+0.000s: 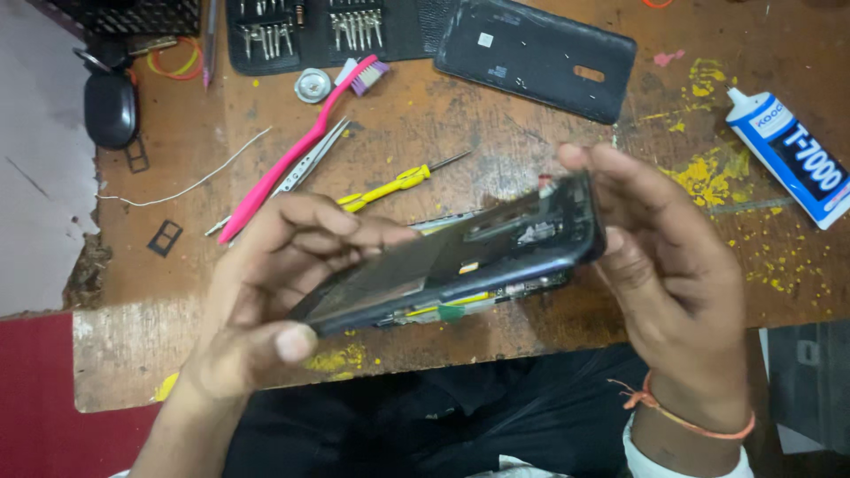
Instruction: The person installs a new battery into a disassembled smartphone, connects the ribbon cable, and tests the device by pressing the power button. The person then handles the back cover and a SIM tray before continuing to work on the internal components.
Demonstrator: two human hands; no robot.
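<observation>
i have the opened phone (460,261) in both hands at mid frame, tilted, lower left end down, upper right end up, held above the wooden bench (496,124). left hand (266,292) clamps the lower left end, thumb on the near edge, fingers curled over the top. right hand (673,265) pinches the upper right end, fingers over the far edge, thumb on the near side. internals show along the near edge: yellow and green parts. detached back cover (536,55) lies flat at upper centre. pink toothbrush (297,150), tweezers (305,168) and yellow screwdriver (394,184) lie left of centre. glue tube (788,155) at right edge. bit set (310,26) at top.
</observation>
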